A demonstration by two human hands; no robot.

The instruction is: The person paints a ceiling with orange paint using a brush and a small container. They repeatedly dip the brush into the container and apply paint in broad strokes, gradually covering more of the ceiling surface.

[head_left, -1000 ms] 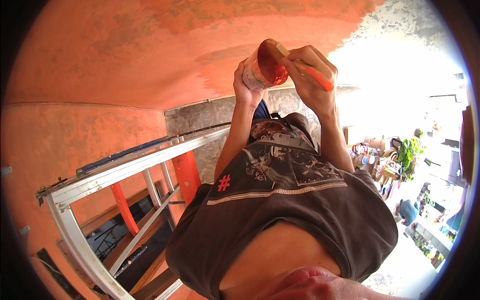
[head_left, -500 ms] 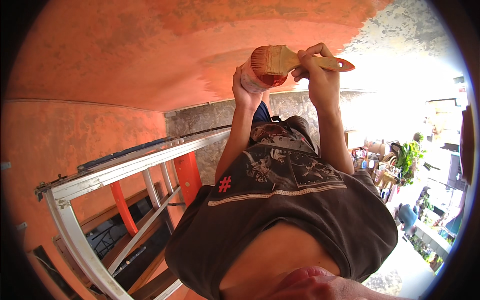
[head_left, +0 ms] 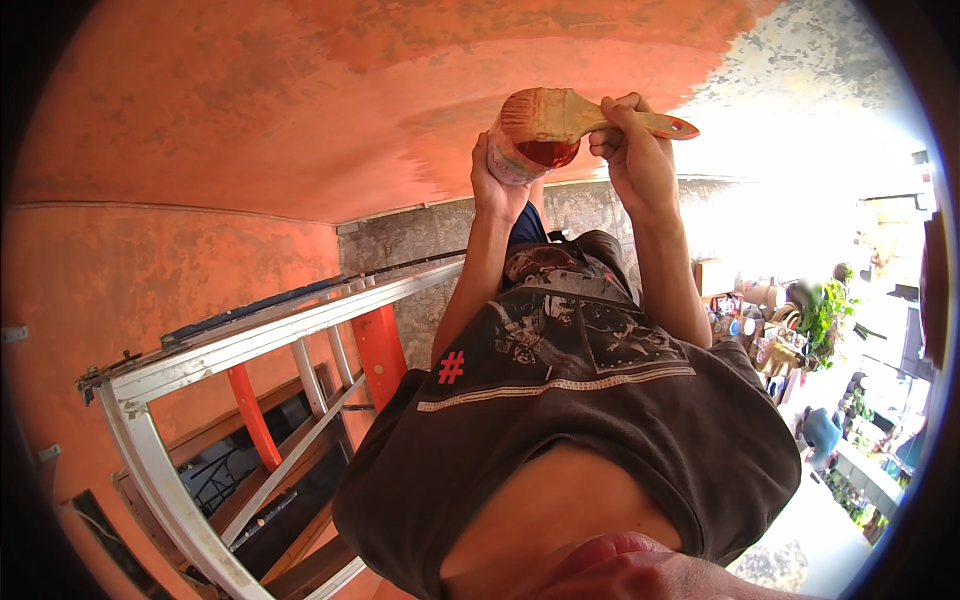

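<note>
My left hand [head_left: 498, 190] is wrapped round a paint container [head_left: 506, 165], tilted so that red-orange paint [head_left: 549, 153] shows inside. A wide paintbrush [head_left: 545, 114] lies across the container's mouth, its bristles coated in orange and pointing left. My right hand [head_left: 637, 150] grips the brush by its wooden handle, whose red-tipped end sticks out to the right. Beyond both hands is a wall [head_left: 380, 90] with patchy orange paint; a bare grey-white stretch [head_left: 800, 70] shows at its upper right.
A white metal ladder [head_left: 250, 335] with orange parts stands close on my left. Behind it an orange side wall [head_left: 150, 260] has a dark opening low down. Green plants [head_left: 825, 320] and assorted household items [head_left: 760, 320] stand off to the right, in bright light.
The brush and my right hand have shifted slightly left over the container. My left hand and the container have moved a little right. Both grips are kept.
</note>
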